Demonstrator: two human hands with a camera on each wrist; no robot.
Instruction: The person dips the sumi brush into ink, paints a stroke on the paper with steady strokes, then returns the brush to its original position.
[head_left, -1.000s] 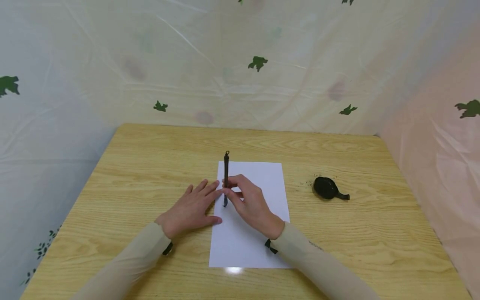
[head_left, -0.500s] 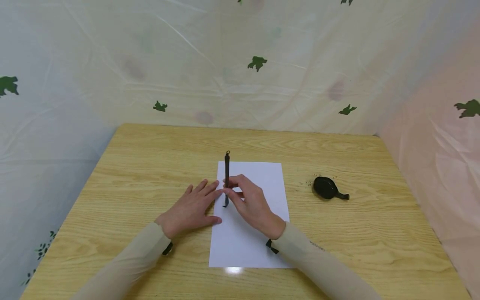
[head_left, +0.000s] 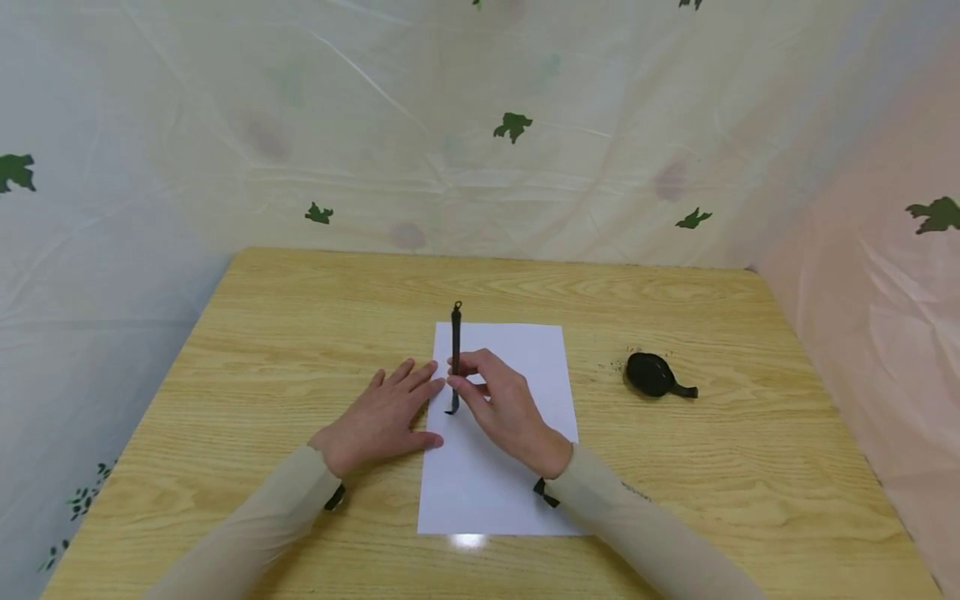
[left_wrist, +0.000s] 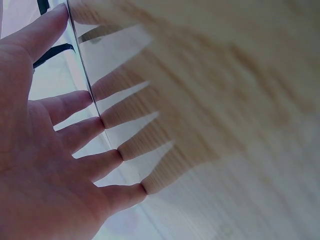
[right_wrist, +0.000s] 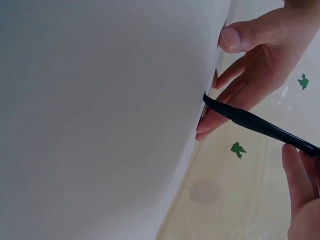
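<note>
The right hand pinches a slim black brush between thumb and forefinger, its grip closed on the shaft. The brush stands nearly upright, with its dark tip touching the white paper sheet near the sheet's left edge. The left hand lies flat with straight, spread fingers, holding nothing; its fingertips press the sheet's left edge against the table.

Judged from this pose, the step in hand is the start of a brush stroke. The next move calls for steady tip pressure while the flat hand keeps the sheet from sliding.

The table is pale wood with visible grain. A black ink dish sits on it well to the right of the sheet. Pale plastic sheeting printed with green leaf shapes encloses the table on three sides.
</note>
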